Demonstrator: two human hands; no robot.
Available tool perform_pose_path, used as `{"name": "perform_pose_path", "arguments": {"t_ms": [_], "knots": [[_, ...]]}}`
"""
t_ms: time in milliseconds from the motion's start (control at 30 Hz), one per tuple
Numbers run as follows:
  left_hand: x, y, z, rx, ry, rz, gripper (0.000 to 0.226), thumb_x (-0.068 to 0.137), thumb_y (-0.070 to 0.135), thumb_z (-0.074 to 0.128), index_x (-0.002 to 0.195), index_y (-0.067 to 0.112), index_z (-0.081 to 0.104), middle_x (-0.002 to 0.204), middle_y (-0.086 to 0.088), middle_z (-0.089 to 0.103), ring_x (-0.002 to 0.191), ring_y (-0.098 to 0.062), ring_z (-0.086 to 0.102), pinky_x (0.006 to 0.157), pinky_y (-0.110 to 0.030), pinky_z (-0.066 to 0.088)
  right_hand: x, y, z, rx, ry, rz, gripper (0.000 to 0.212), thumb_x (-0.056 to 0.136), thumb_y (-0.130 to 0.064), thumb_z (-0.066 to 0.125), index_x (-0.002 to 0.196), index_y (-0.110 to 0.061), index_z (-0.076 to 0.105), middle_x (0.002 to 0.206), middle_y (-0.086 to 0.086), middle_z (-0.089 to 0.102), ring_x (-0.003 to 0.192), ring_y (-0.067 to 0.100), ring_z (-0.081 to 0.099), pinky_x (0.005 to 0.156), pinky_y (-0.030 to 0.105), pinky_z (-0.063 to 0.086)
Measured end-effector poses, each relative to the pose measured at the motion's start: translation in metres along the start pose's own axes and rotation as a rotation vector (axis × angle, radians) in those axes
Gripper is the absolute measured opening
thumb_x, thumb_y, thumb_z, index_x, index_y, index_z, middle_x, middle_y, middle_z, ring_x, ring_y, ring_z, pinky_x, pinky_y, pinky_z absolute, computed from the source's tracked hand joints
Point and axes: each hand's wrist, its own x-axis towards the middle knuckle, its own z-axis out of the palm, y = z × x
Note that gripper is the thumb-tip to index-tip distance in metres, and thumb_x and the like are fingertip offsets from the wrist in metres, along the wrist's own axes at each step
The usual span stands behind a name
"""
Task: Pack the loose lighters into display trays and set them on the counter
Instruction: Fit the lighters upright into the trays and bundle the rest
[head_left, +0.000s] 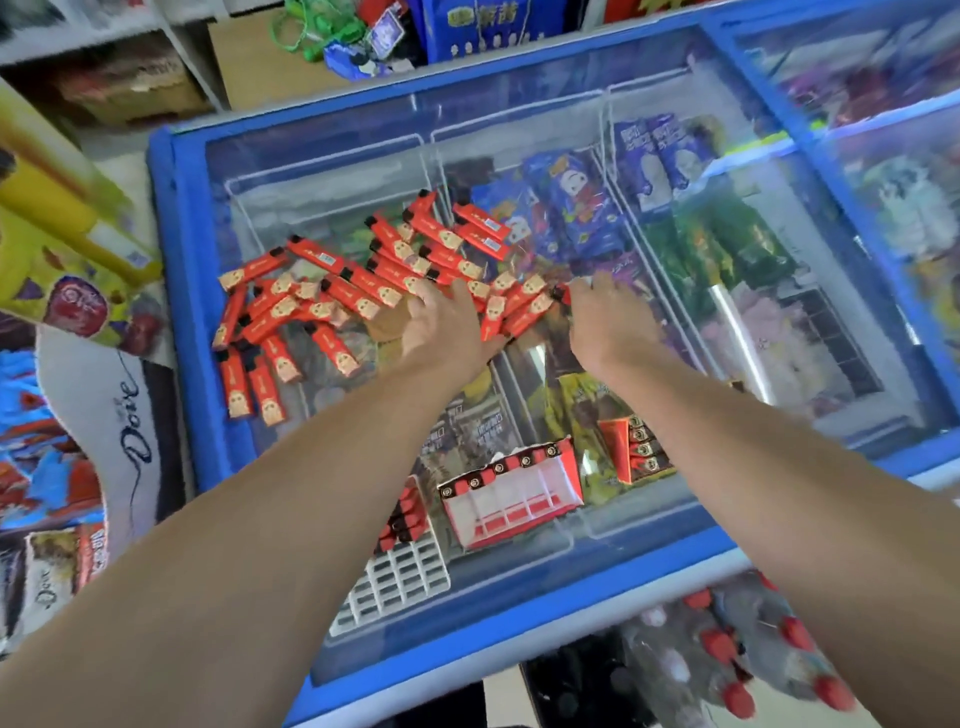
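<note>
Several loose red lighters (332, 291) lie scattered over the glass lid of a blue-framed freezer (171, 291). My left hand (447, 327) rests on the pile's right part, fingers spread over the lighters. My right hand (608, 317) is just to the right; its fingertips pinch a lighter (560, 294) at the pile's edge. Nearer to me stands a red and white display tray (514, 493) with empty slots. A white grid tray (400, 577) to its left holds a few lighters at its far end. Another red tray (631, 447) lies tilted to the right.
Ice cream packs show under the glass. A yellow box (67, 244) and a Dove display (124, 415) stand at the left. A second freezer (883, 104) adjoins on the right. A bag with red-topped items (727, 649) lies below the front edge.
</note>
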Motion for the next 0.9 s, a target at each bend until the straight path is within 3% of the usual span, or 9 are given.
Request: {"name": "perform_pose_path", "arguments": {"t_ms": [100,233,400,467,533,600,667,767,900], "knots": [[0.004,0.000,0.002,0.024,-0.007,-0.012,0.079,0.095,0.044,0.069,0.149,0.008,0.025,0.160,-0.036,0.008,0.142,-0.045,0.031,0.096,-0.045,0.050,0.006,0.000,-0.001,0.070,0.002,-0.006,0.048,0.093,-0.009,0.064,0.137,-0.005,0.045,0.133,0.017,0.053,0.122,0.036,0.055,0.093,0.047,0.052],[0.004,-0.009,0.004,0.060,-0.025,0.014,0.068,0.100,0.020,0.066,0.150,0.002,0.024,0.162,-0.036,0.010,0.142,-0.045,0.034,0.099,-0.046,0.050,0.007,-0.002,-0.008,0.232,-0.065,0.027,0.059,0.090,-0.014,0.071,0.139,-0.004,0.039,0.131,0.019,0.053,0.115,0.039,0.061,0.090,0.047,0.054],[0.003,-0.022,0.009,0.107,-0.052,0.015,0.072,0.096,0.010,0.066,0.150,0.003,0.019,0.150,-0.027,0.036,0.130,-0.041,0.047,0.085,-0.046,0.054,0.010,-0.016,-0.013,0.394,0.006,-0.111,0.057,0.087,-0.008,0.068,0.136,-0.011,0.039,0.131,0.016,0.044,0.096,0.031,0.062,0.077,0.038,0.052],[0.001,-0.028,0.010,0.121,-0.050,0.031,0.068,0.096,0.012,0.065,0.147,0.004,0.021,0.138,-0.024,0.045,0.121,-0.041,0.053,0.076,-0.043,0.053,0.009,-0.022,-0.016,0.331,0.027,-0.258,0.076,0.079,-0.007,0.074,0.145,-0.017,0.037,0.139,0.013,0.037,0.101,0.028,0.060,0.082,0.039,0.056],[0.000,-0.035,0.011,0.153,-0.026,0.053,0.062,0.095,0.007,0.060,0.146,0.002,0.025,0.129,-0.023,0.051,0.110,-0.041,0.060,0.071,-0.042,0.054,0.010,-0.024,-0.016,0.120,0.042,-0.405,0.096,0.075,-0.017,0.079,0.156,-0.022,0.028,0.151,0.011,0.030,0.126,0.030,0.048,0.100,0.041,0.050],[0.000,-0.043,0.011,0.162,0.001,0.086,0.052,0.092,-0.002,0.054,0.139,0.001,0.033,0.111,-0.019,0.058,0.089,-0.037,0.064,0.063,-0.042,0.052,0.012,-0.027,-0.015,-0.075,0.041,-0.480,0.100,0.077,-0.031,0.078,0.159,-0.020,0.021,0.154,0.008,0.030,0.139,0.029,0.034,0.111,0.039,0.038],[0.001,-0.047,0.007,0.115,0.041,0.127,0.044,0.093,-0.004,0.051,0.134,0.004,0.038,0.103,-0.014,0.057,0.080,-0.033,0.059,0.061,-0.041,0.048,0.014,-0.032,-0.014,-0.139,0.061,-0.492,0.094,0.078,-0.034,0.078,0.154,-0.015,0.027,0.148,0.007,0.039,0.135,0.028,0.038,0.109,0.038,0.040],[0.006,-0.047,-0.006,0.045,0.137,0.187,0.039,0.096,-0.001,0.054,0.132,0.007,0.042,0.119,-0.019,0.055,0.072,-0.029,0.057,0.054,-0.034,0.043,0.015,-0.039,-0.014,-0.107,0.079,-0.467,0.073,0.077,-0.026,0.078,0.137,-0.009,0.040,0.128,0.009,0.055,0.120,0.026,0.050,0.102,0.038,0.048],[0.021,-0.041,-0.020,0.138,0.173,0.312,0.054,0.088,-0.006,0.062,0.136,0.010,0.043,0.149,-0.020,0.032,0.058,-0.021,0.053,0.041,-0.029,0.037,0.018,-0.038,-0.009,-0.065,0.000,-0.387,0.055,0.082,-0.028,0.071,0.128,-0.008,0.047,0.111,0.010,0.063,0.105,0.029,0.059,0.088,0.042,0.055]]}}
